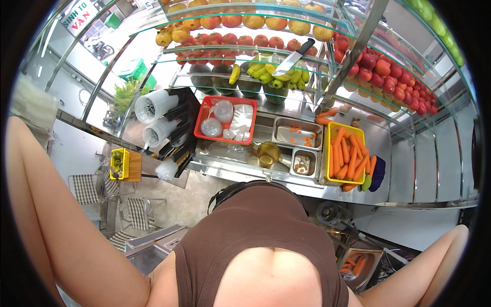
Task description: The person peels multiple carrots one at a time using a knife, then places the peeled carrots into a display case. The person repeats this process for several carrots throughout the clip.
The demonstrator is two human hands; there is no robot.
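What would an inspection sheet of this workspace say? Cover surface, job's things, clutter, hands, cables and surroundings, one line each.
Surface: metal counter, reflective.
Job's things: carrots heaped in a yellow basket; orange pieces in the larger metal tray; smaller tray's contents unclear.
Clutter: red basket holding clear plastic containers; stacked clear cups to its left; black-handled knife overlapping bananas in this view.
Hands: left hand and right hand not in view; both bare arms reach the picture's side rims.
Cables: nothing seen.
Surroundings: red fruit at upper right; checkered chairs at lower left.

The counter [220, 151] is shiny metal, the red basket [223, 140] smooth plastic (the brown top [255, 220], matt cloth).
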